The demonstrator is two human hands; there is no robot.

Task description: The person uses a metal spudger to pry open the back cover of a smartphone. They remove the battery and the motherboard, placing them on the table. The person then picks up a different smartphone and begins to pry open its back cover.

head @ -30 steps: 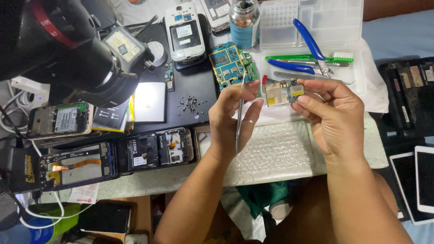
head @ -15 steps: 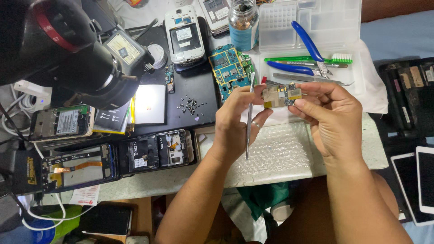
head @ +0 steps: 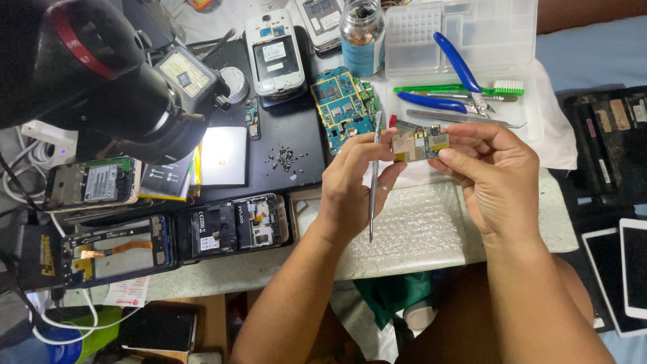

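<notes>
My right hand (head: 495,172) pinches a small phone circuit board (head: 418,141) with gold and grey shields, held above the bubble-wrap pad (head: 418,229). My left hand (head: 354,185) grips thin metal tweezers (head: 373,182) upright, with their upper tip touching the board's left edge. Both hands hover over the front middle of the workbench.
A blue circuit board (head: 340,108) lies just behind my left hand, loose screws (head: 283,158) on a black mat. Blue pliers (head: 451,67), a green brush (head: 458,88) and a clear parts box (head: 458,30) sit behind. Opened phones (head: 236,226) line the left, a microscope (head: 114,87) above them.
The tweezers swung from hanging below the left hand to standing upright, tip at the board. The board and right hand stayed nearly in place.
</notes>
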